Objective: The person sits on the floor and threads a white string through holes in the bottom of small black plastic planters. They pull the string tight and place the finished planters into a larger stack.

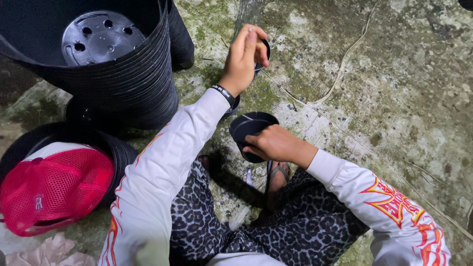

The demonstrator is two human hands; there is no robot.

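While the person squats on the mossy concrete floor, the right hand curls shut around the rim of a small black plastic nursery pot, mouth tilted up and toward the left. Up and left of it, well apart, the left hand pinches a second small black pot, fingers pressed together at its rim. Nearer the left arm stands a tall nested stack of large black plastic pots; a red mesh cap rests beside it.

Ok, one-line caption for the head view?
Right hand grips a small black pot, left hand holds another, beside stacked pots and a red cap.
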